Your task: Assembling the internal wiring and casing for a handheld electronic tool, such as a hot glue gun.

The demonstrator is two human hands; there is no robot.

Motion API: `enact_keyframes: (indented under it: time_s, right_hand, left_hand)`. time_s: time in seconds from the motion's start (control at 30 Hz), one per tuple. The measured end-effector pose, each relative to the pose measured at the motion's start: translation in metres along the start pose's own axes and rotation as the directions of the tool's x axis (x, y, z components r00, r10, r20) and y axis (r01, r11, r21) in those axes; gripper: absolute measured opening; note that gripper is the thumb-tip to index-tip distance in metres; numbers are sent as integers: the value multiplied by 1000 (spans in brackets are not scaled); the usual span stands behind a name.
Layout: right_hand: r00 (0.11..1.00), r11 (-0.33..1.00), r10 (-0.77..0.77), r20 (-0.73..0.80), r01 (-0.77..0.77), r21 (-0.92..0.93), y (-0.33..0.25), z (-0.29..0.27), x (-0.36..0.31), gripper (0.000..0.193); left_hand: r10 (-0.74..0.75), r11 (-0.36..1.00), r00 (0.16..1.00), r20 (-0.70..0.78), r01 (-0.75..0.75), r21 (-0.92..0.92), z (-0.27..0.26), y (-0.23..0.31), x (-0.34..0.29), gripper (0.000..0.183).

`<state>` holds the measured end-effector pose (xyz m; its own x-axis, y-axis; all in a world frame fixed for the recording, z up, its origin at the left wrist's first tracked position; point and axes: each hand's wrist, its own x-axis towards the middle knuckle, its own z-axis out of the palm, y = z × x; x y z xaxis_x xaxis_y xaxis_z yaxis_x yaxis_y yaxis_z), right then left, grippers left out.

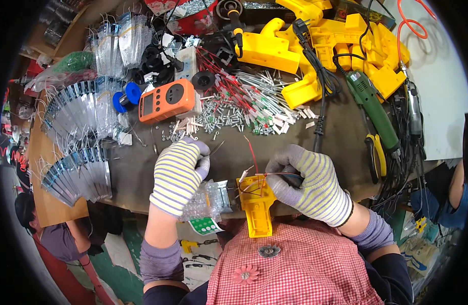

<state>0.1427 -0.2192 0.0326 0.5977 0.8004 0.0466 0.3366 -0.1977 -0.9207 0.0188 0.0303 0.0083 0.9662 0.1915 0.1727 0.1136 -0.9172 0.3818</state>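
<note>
A yellow plastic tool housing half (257,213) lies at the table's front edge, against the checked apron, with thin wires and a red wire (251,150) rising from it. My right hand (312,185), in a striped glove, is closed at the housing's right, its fingertips pinching thin wires (282,174) that run from the housing. My left hand (178,175), gloved alike, is curled closed just left of the housing. Whatever its fingertips hold is hidden. Beneath and beside it lies a bubble-wrapped part with a metal end (222,195).
Beyond my hands spread loose screws (221,114), red wires and an orange meter (167,100). Yellow housings (269,51) pile up at the back right. A green power tool (371,107) and yellow-handled pliers (376,156) lie right. Fanned metallic strips (79,175) cover the left.
</note>
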Motion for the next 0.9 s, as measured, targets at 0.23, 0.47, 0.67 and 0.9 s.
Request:
enact_keyframes:
  time_s: [0.23, 0.47, 0.67, 0.9]
  right_hand:
    - [985, 987, -160, -69, 157, -36, 14, 5, -1, 17]
    - [944, 932, -325, 57, 330, -148, 21, -8, -6, 18]
    - [933, 917, -338, 123, 356, -180, 24, -9, -11, 22]
    - [934, 921, -347, 89, 357, -155, 24, -8, -13, 18]
  left_hand:
    - [-158, 966, 987, -18, 150, -209, -8, -17, -2, 18]
    - [-7, 998, 997, 72, 12, -61, -10, 1, 4, 13]
    - [86, 986, 996, 4, -86, 144, -2, 0, 3, 13]
    - [71, 968, 995, 68, -85, 236, 3, -5, 7, 13]
